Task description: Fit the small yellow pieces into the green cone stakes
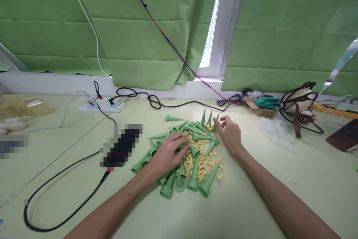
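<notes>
A heap of green plastic cone-shaped spikes (194,173) lies on the table, mixed with small yellow plastic pieces (201,144). Over the left side of the heap, my left hand (169,154) has its fingers bent and thumb drawn in; whatever lies between the fingertips is too small or hidden to make out. At the heap's far right, my right hand (229,132) has thumb and forefinger closed at an upright green spike (216,124), partly covered by the fingers. Beside it two more spikes (209,117) stand tip up, with yellow pieces around their bases.
Left of the heap lies a blurred-out dark device (123,145) on a black cable (64,162). A white power strip (102,107) stands along the wall. To the right are clear plastic bags (275,131), a cardboard box (258,109), a bag with brown straps (303,101) and a dark red object (344,135).
</notes>
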`<state>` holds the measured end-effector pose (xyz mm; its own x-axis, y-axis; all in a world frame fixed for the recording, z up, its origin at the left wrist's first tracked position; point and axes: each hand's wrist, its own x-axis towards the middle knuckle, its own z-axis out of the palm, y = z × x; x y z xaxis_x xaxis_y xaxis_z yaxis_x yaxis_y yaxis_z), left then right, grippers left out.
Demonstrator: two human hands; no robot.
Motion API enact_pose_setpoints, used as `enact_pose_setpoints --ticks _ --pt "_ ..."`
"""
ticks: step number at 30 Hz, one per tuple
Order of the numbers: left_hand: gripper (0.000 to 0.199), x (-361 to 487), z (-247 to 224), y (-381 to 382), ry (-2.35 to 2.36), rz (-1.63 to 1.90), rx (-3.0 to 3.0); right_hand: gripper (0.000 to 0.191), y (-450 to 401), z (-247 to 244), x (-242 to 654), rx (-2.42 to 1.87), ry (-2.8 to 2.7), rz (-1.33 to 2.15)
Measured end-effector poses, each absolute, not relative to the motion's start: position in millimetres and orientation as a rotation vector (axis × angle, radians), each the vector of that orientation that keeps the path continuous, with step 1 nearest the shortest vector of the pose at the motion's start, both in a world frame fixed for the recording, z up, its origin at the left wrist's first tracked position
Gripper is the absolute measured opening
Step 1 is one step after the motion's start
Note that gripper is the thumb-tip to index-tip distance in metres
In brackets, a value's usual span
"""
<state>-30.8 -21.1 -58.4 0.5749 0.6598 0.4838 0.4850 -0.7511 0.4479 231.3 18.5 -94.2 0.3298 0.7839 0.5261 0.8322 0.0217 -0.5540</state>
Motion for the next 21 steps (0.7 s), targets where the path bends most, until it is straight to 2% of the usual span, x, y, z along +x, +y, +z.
enact_pose_setpoints --ticks 5,10,14,16,21 --pt "0.016 -30 -57 -21 0.959 1.013 2.525 0.034 3 -80 219 -1.518 -1.481 -0.235" --pt "0.017 -30 -55 -20 1.02 1.132 2.485 0.023 -33 -69 184 -0.987 -1.791 -0.246" --pt "0.018 -30 -54 -20 1.066 1.199 2.451 0.027 -62 -66 154 -0.648 -2.085 -0.2" --pt "0.018 -30 -54 -20 1.083 1.207 2.441 0.033 -71 -66 144 -0.619 -2.157 -0.147" --pt "0.018 -30 -53 -21 1.083 1.22 2.445 0.029 -77 -67 139 -0.648 -2.27 -0.038"
